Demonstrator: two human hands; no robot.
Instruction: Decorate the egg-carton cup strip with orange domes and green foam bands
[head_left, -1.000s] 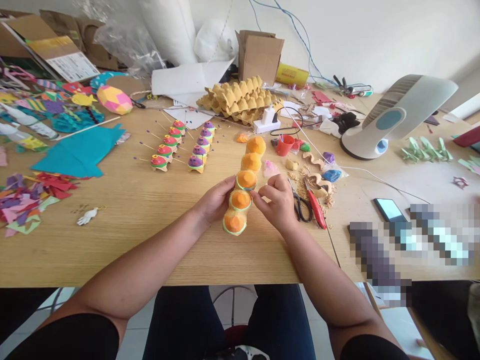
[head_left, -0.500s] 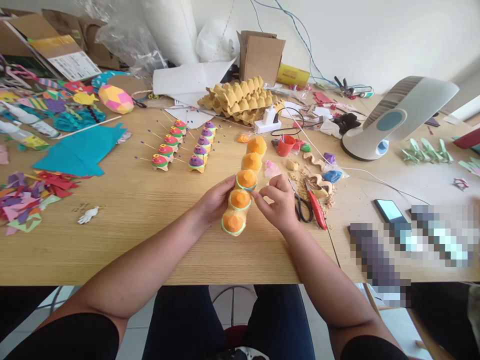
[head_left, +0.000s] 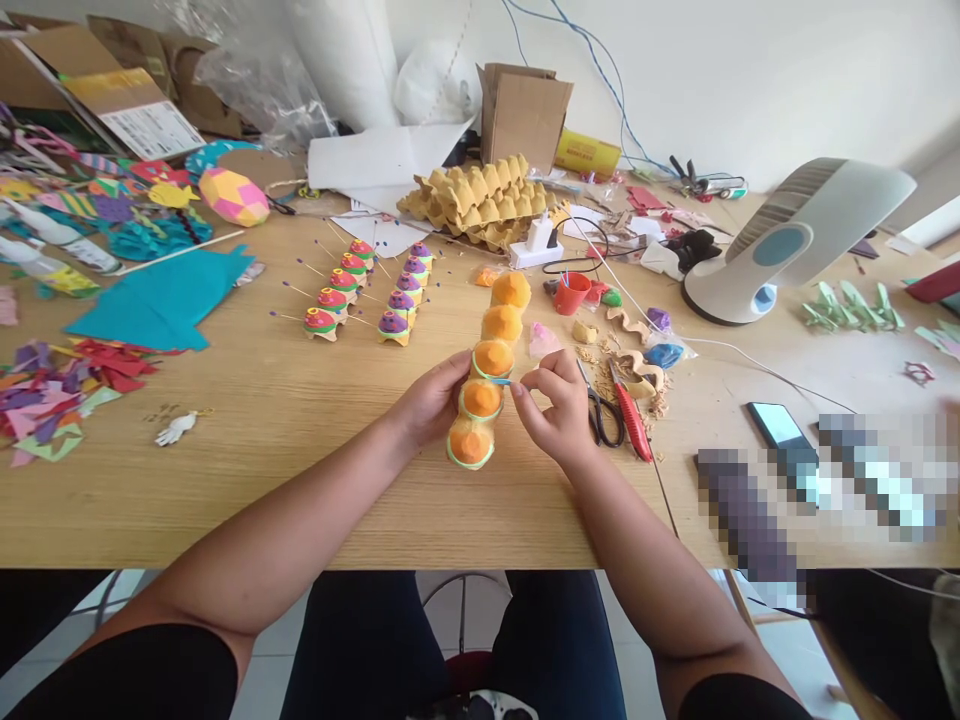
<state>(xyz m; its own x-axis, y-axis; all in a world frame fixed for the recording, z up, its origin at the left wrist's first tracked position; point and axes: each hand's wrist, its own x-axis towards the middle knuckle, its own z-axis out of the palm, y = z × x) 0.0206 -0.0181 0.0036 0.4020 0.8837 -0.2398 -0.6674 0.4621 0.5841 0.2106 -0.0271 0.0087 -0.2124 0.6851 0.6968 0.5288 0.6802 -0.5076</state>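
Observation:
An orange egg-carton caterpillar [head_left: 489, 374], a row of several painted cups with green rims, lies on the wooden table [head_left: 300, 480] in front of me. My left hand [head_left: 433, 400] curls against its left side and steadies it. My right hand [head_left: 556, 410] is on its right side, thumb and forefinger pinched on a thin blue-green strip [head_left: 504, 381] that runs to the rim of the middle cup.
Scissors [head_left: 600, 410] and a red cutter [head_left: 630, 412] lie just right of my right hand among carton scraps. Two finished small caterpillars [head_left: 367, 290] stand to the back left. Egg trays [head_left: 480, 195], a white fan [head_left: 795, 235], a phone [head_left: 776, 425] and coloured paper scraps [head_left: 60, 390] surround the area.
My right hand has drawn slightly away from the caterpillar, and the blue-green strip now shows between my fingertips and the middle cup. The left hand stays put.

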